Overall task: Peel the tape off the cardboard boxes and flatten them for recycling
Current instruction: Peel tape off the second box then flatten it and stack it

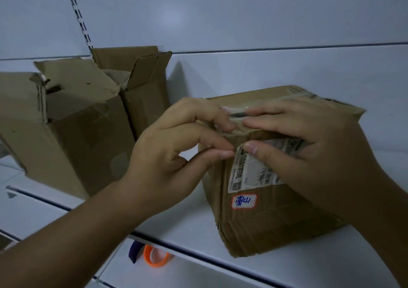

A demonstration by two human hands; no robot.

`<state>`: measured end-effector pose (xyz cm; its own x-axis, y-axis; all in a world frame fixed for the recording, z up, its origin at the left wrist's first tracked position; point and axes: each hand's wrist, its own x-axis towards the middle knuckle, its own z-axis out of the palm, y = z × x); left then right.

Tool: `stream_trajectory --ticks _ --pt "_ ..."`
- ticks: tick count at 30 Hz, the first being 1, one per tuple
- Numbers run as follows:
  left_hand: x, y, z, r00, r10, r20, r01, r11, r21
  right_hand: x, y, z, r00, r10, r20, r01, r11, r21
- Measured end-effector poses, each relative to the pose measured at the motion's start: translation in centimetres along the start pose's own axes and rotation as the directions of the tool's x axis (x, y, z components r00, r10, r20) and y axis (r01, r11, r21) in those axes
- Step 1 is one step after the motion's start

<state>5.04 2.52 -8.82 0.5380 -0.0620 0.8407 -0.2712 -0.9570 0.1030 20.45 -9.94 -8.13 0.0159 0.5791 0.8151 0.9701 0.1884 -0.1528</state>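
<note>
Left hand (176,148) pinches the tape (236,115) end atop the sealed box (276,217), at 3 o'clock on the shelf (198,232); right hand (313,146) grips its top edge. Peeling appears barely begun; at 9 o'clock, near opened box (72,137) and far opened box (143,106) stand unflattened.

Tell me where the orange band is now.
The orange band lies low in the head view, left of centre, below the shelf edge, beside a purple band.

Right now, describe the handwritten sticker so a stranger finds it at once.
On the white shelf, find the sealed cardboard box at right. On its near face, under the printed shipping label, sits the small sticker: red-bordered with blue handwriting, unlike the black-and-white label above.
</note>
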Motion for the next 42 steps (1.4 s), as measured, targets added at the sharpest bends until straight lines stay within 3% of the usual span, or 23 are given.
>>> stream_trajectory --ticks 7,13,15,16,18,19,23,25,28,31,34,39,42 --pt "-0.1 0.2 1.4 0.973 -0.142 -0.180 0.125 0.987 -0.099 0.1 0.7 0.1 0.998 0.037 0.052 -0.035 0.999 -0.023" --pt "-0.5 0.0 2.1 0.926 -0.168 -0.337 0.143 0.985 -0.097 0.1 0.7 0.3 0.996 0.026 0.079 -0.020 0.997 -0.076" --pt "-0.6 0.1 2.8 0.857 -0.294 -0.423 0.213 0.950 -0.227 0.1 0.7 0.4 0.996 0.035 0.081 -0.030 0.998 -0.055" --pt "-0.5 0.2 3.2 0.776 -0.419 -0.471 0.248 0.890 -0.382 0.0 0.7 0.4 0.996 0.029 0.083 -0.025 0.999 -0.048" --pt "-0.1 0.3 3.3 0.606 -0.631 -0.485 0.178 0.702 -0.690 -0.1 0.7 0.5 0.997 0.021 0.077 -0.018 0.999 -0.041" --pt "0.0 0.2 3.1 0.600 -0.649 -0.468 0.139 0.661 -0.738 -0.1 0.7 0.6 0.997 0.021 0.073 -0.018 0.999 -0.039" --pt "-0.3 0.1 2.0 0.788 -0.498 -0.362 0.172 0.743 -0.646 -0.2 0.9 0.8 0.999 0.010 0.035 -0.008 0.999 -0.054" --pt "-0.5 -0.1 1.2 0.836 -0.508 -0.210 0.288 0.730 -0.620 -0.2 1.0 0.8 1.000 0.005 0.022 -0.003 0.998 -0.057" --pt "-0.5 -0.2 0.9 0.816 -0.574 -0.064 0.480 0.736 -0.478 -0.2 1.1 0.7 1.000 -0.011 0.017 0.011 1.000 -0.028" --pt "0.1 -0.1 1.2 0.827 -0.535 -0.169 0.480 0.831 -0.282 -0.2 1.3 0.3 1.000 0.004 0.014 -0.005 0.999 0.034" --pt "0.7 -0.2 0.8 0.838 -0.509 -0.198 0.474 0.857 -0.200 -0.2 1.3 0.0 0.999 0.043 -0.014 -0.042 0.995 0.087" --pt "2.5 0.4 0.6 0.911 -0.410 -0.051 0.404 0.909 -0.102 -0.3 1.6 -0.4 0.988 0.087 -0.125 -0.073 0.991 0.110" --pt "3.8 1.3 1.7 0.932 -0.361 -0.006 0.361 0.932 -0.044 -0.5 1.1 -0.6 0.987 0.026 -0.157 -0.016 0.998 0.067"
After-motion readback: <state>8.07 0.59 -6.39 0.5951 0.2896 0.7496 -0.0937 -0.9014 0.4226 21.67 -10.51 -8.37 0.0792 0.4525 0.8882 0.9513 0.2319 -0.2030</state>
